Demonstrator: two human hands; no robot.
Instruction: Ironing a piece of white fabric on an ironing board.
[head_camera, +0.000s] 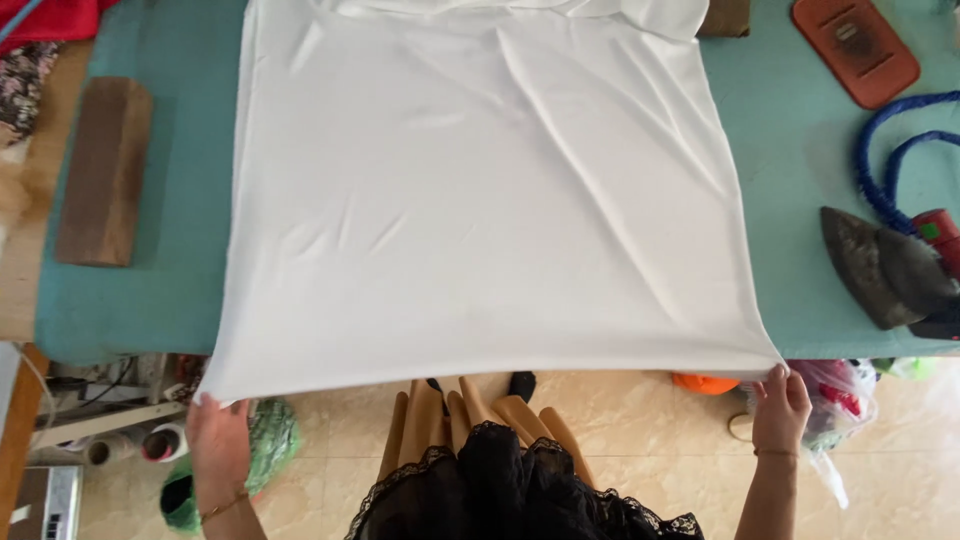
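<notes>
You held the white cloth (480, 190) by its two near corners. Your left hand (217, 435) pinched the near left corner, fingers pressed together over the hem, a thin bracelet on that wrist. Your right hand (781, 405) pinched the near right corner between thumb and fingertips, with the other fingers curled close. The cloth lay spread flat over the teal table (800, 150), its near edge pulled taut just past the table's near rim, with a few shallow creases running across it. At the far edge it bunched into folds.

A wooden block (103, 170) lay on the left of the table, well apart from the cloth. On the right rested an iron (885, 270) with its dark soleplate turned up, a blue cord (885, 160) looping behind it, and farther off a red-brown pad (855, 48).
</notes>
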